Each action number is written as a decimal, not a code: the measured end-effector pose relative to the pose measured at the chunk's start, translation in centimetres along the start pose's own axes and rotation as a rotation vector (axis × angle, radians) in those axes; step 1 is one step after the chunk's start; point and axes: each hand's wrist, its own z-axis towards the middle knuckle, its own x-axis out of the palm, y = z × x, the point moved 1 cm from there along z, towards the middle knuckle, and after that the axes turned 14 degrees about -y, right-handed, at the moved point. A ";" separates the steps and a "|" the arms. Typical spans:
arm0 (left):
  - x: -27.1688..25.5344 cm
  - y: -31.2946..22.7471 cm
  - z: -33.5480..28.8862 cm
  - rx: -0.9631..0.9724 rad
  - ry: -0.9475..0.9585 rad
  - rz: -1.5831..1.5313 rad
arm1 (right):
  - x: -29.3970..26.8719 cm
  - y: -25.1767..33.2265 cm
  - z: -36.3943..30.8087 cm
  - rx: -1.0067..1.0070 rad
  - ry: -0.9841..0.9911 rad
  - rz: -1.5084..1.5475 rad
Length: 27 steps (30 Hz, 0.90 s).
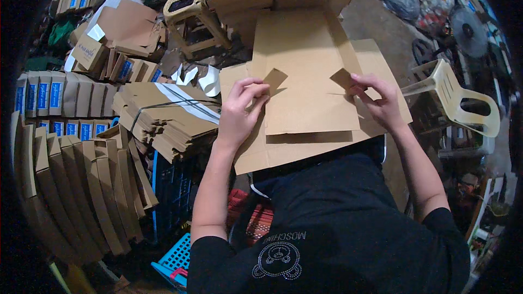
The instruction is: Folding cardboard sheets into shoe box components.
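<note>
In front of me a partly folded cardboard box (310,98) rests on a larger flat cardboard sheet (256,155) over my lap. My left hand (243,106) is closed in a pinch on a small cardboard flap (277,80) at the box's left side. A matching cardboard flap (342,78) at the right is pinched between the fingers of my right hand (380,97). Both flaps stand tilted above the box's flat panel. The box's right side wall (340,35) is raised along its far part. A dark slot shows under its near edge.
At the left lie a strapped cardboard bundle (169,111) and a row of upright folded boxes (81,185). A plastic stool (188,2) stands far left of the box, and a cream plastic chair (452,98) is at the right. A blue basket (177,258) sits low at the left.
</note>
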 end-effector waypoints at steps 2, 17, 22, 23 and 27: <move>0.2 0.3 -0.4 0.072 0.037 0.036 | 0.2 0.5 0.4 -0.147 0.086 -0.080; -1.1 -1.8 -0.2 0.267 0.383 0.173 | -0.5 1.8 1.6 -0.296 0.455 -0.197; -0.4 -1.4 -0.5 0.291 0.345 0.195 | -0.4 2.3 1.1 -0.305 0.489 -0.194; -0.3 -1.3 -0.5 0.327 0.316 0.194 | -0.4 2.3 1.1 -0.333 0.476 -0.221; 0.1 -0.5 -0.8 0.451 0.228 0.149 | -0.2 2.8 0.9 -0.362 0.454 -0.275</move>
